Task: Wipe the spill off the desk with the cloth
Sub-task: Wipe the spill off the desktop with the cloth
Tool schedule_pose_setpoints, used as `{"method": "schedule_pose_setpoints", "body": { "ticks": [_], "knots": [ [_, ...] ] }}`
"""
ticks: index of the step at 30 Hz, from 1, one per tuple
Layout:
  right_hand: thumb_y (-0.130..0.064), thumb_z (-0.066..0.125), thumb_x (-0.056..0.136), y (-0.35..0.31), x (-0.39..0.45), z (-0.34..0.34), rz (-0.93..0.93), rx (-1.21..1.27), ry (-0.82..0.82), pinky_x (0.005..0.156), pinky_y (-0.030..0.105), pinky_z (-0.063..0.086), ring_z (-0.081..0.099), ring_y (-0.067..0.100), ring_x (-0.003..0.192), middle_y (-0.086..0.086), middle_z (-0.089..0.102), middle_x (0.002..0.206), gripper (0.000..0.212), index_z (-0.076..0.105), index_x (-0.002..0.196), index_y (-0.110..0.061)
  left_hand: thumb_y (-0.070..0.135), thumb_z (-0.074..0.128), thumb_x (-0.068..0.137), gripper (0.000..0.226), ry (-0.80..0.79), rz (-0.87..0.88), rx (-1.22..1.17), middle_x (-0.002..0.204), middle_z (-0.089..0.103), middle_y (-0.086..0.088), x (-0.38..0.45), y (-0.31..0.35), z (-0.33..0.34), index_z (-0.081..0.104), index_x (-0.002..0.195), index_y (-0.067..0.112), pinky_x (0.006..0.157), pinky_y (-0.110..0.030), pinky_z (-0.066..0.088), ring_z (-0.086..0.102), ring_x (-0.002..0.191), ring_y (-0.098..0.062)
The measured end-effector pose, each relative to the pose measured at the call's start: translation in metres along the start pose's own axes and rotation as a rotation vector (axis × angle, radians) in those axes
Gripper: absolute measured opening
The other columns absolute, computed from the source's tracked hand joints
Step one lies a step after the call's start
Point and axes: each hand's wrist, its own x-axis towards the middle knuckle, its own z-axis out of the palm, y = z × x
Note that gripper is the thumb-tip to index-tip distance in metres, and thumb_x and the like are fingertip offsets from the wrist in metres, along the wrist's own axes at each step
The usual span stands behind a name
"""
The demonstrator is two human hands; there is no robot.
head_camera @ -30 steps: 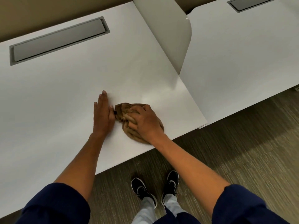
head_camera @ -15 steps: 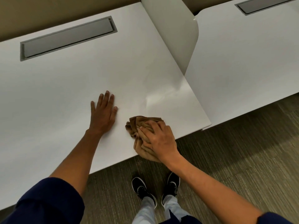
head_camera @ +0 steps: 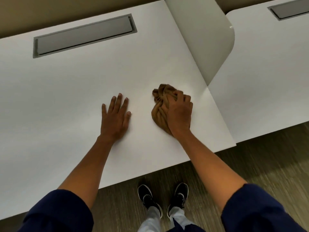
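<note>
A crumpled brown cloth (head_camera: 160, 106) lies on the white desk (head_camera: 80, 91), right of centre. My right hand (head_camera: 180, 113) grips the cloth from above, fingers curled into its folds, and presses it against the desk. My left hand (head_camera: 116, 118) rests flat on the desk to the cloth's left, fingers straight and spread, a short gap from the cloth. No spill shows on the white surface.
A grey recessed cable tray (head_camera: 83, 36) sits at the back of the desk. A white divider panel (head_camera: 205, 36) stands between this desk and the neighbouring desk (head_camera: 267, 72) on the right. The desk's front edge (head_camera: 150, 172) is near, with my shoes (head_camera: 163, 197) on the floor below.
My right hand has carried the cloth from the front edge of the desk up and to the right, further onto the surface. My left hand has stayed flat, fingers now spread.
</note>
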Motion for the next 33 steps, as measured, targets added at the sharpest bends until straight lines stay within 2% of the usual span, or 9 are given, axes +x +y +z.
{"method": "schedule_pose_setpoints", "body": {
  "ticks": [3, 7, 15, 21, 26, 29, 31, 33],
  "knots": [
    [-0.030, 0.038, 0.101, 0.004, 0.046, 0.008, 0.043, -0.053, -0.035, 0.090, 0.041, 0.039, 0.046, 0.033, 0.114, 0.008, 0.047, 0.141, 0.034, 0.060, 0.123, -0.016, 0.045, 0.018, 0.102, 0.059, 0.031, -0.013, -0.020, 0.168, 0.005, 0.005, 0.000, -0.001, 0.004, 0.018, 0.158, 0.028, 0.123, -0.055, 0.005, 0.003, 0.155, -0.016],
    [-0.025, 0.043, 0.102, 0.013, 0.103, 0.012, 0.113, -0.065, -0.010, 0.090, 0.040, 0.042, 0.045, 0.031, 0.111, 0.006, 0.046, 0.138, 0.028, 0.058, 0.123, -0.015, 0.043, 0.019, 0.103, 0.056, 0.053, -0.012, -0.043, 0.168, 0.006, 0.007, -0.001, -0.001, 0.006, 0.020, 0.158, 0.030, 0.124, -0.053, 0.004, 0.002, 0.155, -0.014],
    [-0.041, 0.042, 0.100, 0.013, 0.166, 0.014, 0.141, -0.055, -0.043, 0.092, 0.040, 0.042, 0.044, 0.031, 0.114, 0.005, 0.047, 0.135, 0.037, 0.059, 0.124, -0.017, 0.041, 0.021, 0.103, 0.055, 0.067, -0.019, -0.055, 0.168, 0.008, 0.007, 0.001, -0.001, 0.005, 0.023, 0.157, 0.029, 0.124, -0.053, 0.005, 0.003, 0.155, -0.014],
    [-0.053, 0.045, 0.096, -0.004, 0.149, 0.011, 0.094, 0.023, -0.090, 0.082, 0.039, 0.048, 0.046, 0.030, 0.108, 0.006, 0.047, 0.130, 0.046, 0.062, 0.119, -0.017, 0.042, 0.020, 0.103, 0.057, 0.048, -0.030, -0.041, 0.168, 0.006, 0.007, 0.002, 0.000, 0.005, 0.021, 0.158, 0.028, 0.124, -0.052, 0.005, 0.001, 0.155, -0.013],
    [-0.050, 0.048, 0.097, -0.041, 0.107, 0.012, -0.026, 0.041, -0.173, 0.085, 0.041, 0.048, 0.045, 0.030, 0.109, 0.006, 0.046, 0.132, 0.042, 0.060, 0.121, -0.017, 0.044, 0.016, 0.102, 0.061, 0.043, -0.022, -0.071, 0.168, 0.005, 0.006, 0.002, -0.001, 0.004, 0.012, 0.160, 0.023, 0.124, -0.052, 0.003, 0.001, 0.155, -0.014],
    [-0.044, 0.056, 0.094, -0.058, 0.083, 0.014, -0.060, 0.179, -0.168, 0.084, 0.043, 0.048, 0.047, 0.031, 0.105, 0.006, 0.052, 0.125, 0.034, 0.061, 0.111, -0.015, 0.044, 0.015, 0.101, 0.063, 0.062, -0.017, -0.169, 0.168, 0.000, 0.006, 0.002, -0.003, 0.003, 0.007, 0.160, 0.023, 0.125, -0.049, 0.000, 0.000, 0.155, -0.011],
    [-0.042, 0.059, 0.092, -0.068, 0.066, 0.015, -0.081, 0.251, -0.160, 0.078, 0.036, 0.046, 0.049, 0.028, 0.101, 0.003, 0.055, 0.119, 0.029, 0.062, 0.108, -0.019, 0.043, 0.018, 0.101, 0.064, 0.092, -0.015, -0.254, 0.168, 0.002, 0.005, 0.002, -0.003, 0.001, 0.008, 0.160, 0.020, 0.125, -0.048, 0.001, 0.000, 0.155, -0.010],
    [-0.043, 0.057, 0.091, -0.079, 0.045, 0.017, -0.150, 0.218, -0.164, 0.071, 0.031, 0.042, 0.049, 0.025, 0.098, -0.001, 0.055, 0.117, 0.027, 0.064, 0.110, -0.025, 0.041, 0.021, 0.102, 0.063, 0.126, -0.015, -0.337, 0.168, 0.005, 0.003, 0.000, -0.003, -0.002, 0.010, 0.160, 0.017, 0.126, -0.045, 0.001, 0.001, 0.155, -0.010]
  ]
}}
